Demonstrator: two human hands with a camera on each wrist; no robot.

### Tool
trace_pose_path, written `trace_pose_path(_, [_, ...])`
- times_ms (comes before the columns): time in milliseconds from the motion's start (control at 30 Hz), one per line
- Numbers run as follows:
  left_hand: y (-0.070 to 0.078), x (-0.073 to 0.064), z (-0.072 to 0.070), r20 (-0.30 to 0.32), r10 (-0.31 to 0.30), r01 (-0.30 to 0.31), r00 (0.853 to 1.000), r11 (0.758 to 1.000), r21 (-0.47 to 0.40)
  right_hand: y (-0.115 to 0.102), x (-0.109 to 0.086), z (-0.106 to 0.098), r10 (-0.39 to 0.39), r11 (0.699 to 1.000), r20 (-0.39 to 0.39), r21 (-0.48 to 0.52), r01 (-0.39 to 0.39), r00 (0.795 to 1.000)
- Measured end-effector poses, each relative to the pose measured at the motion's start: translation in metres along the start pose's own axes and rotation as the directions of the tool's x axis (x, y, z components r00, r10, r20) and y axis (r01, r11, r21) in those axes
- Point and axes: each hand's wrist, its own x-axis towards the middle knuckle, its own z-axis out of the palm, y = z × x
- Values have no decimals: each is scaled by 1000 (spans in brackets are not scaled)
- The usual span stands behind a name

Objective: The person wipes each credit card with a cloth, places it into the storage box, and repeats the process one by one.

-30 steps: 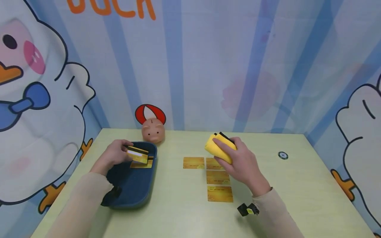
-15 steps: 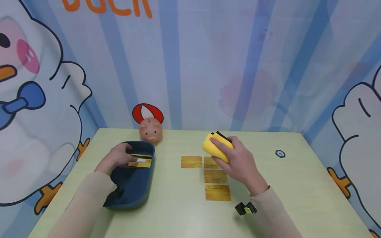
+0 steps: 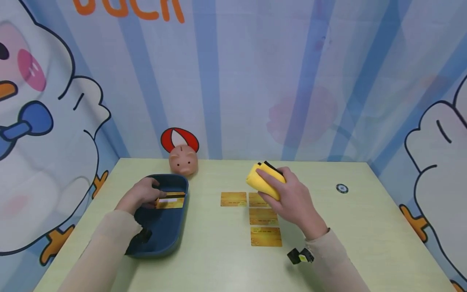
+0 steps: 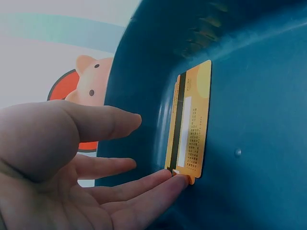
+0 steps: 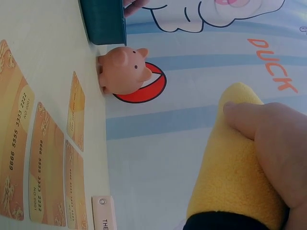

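My left hand (image 3: pixel 140 195) reaches into a dark blue tray (image 3: pixel 160 239), thumb and fingers spread. In the left wrist view two fingertips rest right at the near end of a gold bank card (image 4: pixel 192 124). The card lies back side up, with a black stripe and white strip showing, on another card that peeks out beneath it. My right hand (image 3: pixel 293 198) grips a folded yellow cloth (image 3: pixel 264 180) with black edging, above the table. Below and left of it lie several gold cards, among them a front card (image 3: pixel 266 237), a middle card (image 3: pixel 263 216) and a left card (image 3: pixel 233 199).
A pink piggy bank (image 3: pixel 183 160) stands behind the tray, before a red and white shape on the backdrop. A round chip (image 3: pixel 342 188) lies at the right. The right wrist view shows a pale lettered object (image 5: pixel 103 213) near the table's back edge.
My left hand has lowered its card onto the other one in the tray and let go of it. My right hand keeps its hold on the cloth.
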Motion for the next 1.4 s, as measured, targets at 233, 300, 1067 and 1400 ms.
trace_pose_path(233, [10,-10,-3,-57,84,-79,995,994,82,-1,0,-1,11,1000,-1,11,-11,1000])
trace_pose_path(300, [21,-16,-3,-89,142,-134,986,987,91,-1,0,-2,15,1000,2,14,-15,1000])
trace_pose_path(1067, [114,-54,136,-139,550,-567,823,804,-180,0,0,-8,32,999,11,22,-33,999])
trace_pose_path(1400, [105,-13,165,-216,452,-493,865,845,-207,2,1,-12,36,999,5,21,-36,999])
